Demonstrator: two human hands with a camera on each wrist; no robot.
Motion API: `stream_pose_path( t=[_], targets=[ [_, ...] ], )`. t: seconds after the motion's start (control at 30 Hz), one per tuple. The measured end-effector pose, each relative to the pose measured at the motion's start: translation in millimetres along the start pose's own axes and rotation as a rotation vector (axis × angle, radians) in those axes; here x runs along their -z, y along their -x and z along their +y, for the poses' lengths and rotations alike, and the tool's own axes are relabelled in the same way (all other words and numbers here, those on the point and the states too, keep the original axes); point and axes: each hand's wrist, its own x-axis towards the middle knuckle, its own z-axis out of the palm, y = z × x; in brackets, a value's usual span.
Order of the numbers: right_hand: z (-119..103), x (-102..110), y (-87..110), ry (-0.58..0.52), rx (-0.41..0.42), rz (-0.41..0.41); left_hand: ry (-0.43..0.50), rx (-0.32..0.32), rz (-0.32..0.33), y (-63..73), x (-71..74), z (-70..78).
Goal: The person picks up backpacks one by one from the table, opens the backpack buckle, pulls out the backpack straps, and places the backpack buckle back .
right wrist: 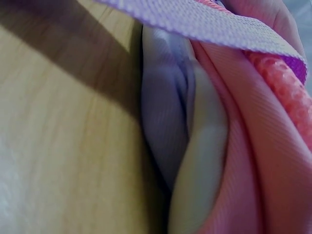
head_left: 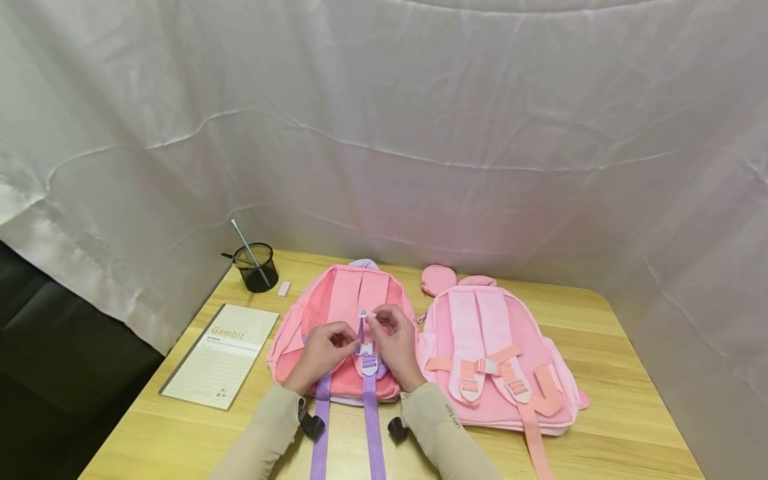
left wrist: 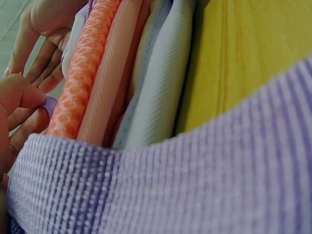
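Beneath both hands, mid-counter, lies a pink backpack (head_left: pixel 345 288), its shoulder straps facing up. The left hand (head_left: pixel 327 350) pinches a bit of purple strap (left wrist: pixel 49 105) between thumb and fingers; the right hand (head_left: pixel 395 343) pinches a small white buckle (head_left: pixel 365 315) just above it. Two purple tails (head_left: pixel 373 433) trail toward the person. Right beside it lies a paler pink bag (head_left: pixel 447 340). "Gambit" is printed on the notebook (head_left: pixel 210 373) at the left; lettering on the right sleeve (head_left: pixel 441 433) is too small to read surely. A black pen cup (head_left: pixel 261 280) and an eraser (head_left: pixel 284 289) sit behind the notebook. Yellowish wood grain covers the counter (head_left: pixel 630 407), and a greyish curtain (head_left: pixel 384 133) hangs around it.
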Motion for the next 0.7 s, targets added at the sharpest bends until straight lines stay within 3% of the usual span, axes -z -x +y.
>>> stream_pose_path(
  t=[0.23,0.7],
  targets=[
    [23.9,1.5,-3.6,0.010,0.000,0.030,0.010,0.009,-0.011,-0.5,0.2,-0.5],
    [25.3,3.0,-2.0,0.004,0.049,0.029,-0.010,-0.002,-0.006,1.3,0.0,-0.3]
  ],
)
